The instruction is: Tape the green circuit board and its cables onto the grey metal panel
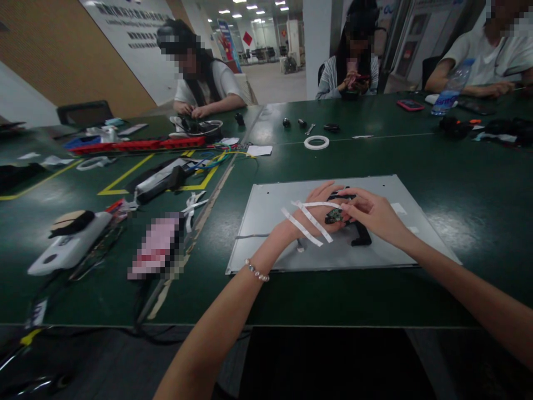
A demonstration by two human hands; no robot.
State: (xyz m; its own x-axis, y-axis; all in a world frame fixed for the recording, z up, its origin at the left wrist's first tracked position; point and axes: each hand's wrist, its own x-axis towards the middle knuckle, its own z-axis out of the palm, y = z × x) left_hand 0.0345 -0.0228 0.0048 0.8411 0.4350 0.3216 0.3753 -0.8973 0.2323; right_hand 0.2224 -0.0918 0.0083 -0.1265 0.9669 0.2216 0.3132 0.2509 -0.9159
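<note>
Partway, it seems: two white strips (313, 221) cross the left hand (322, 212) over the grey panel (395, 244); a third strip, apparently unfinished, meets the right hand's (377, 214) nearly closed fingers beside the circuit board (333, 216) (either hand's grip, I cannot tell)

Pretty roomy place tbh. Big dark green desk (453, 183) up front, tan wall (83, 50) on the left beside a white panel (144, 66) with dark lettering, black chair (83, 113) below. Left of the pale pillar (315, 50) it runs way back: light floor (268, 75), ceiling lights (252, 7), red diamond sign (247, 38), colourful banner (229, 44).
</note>
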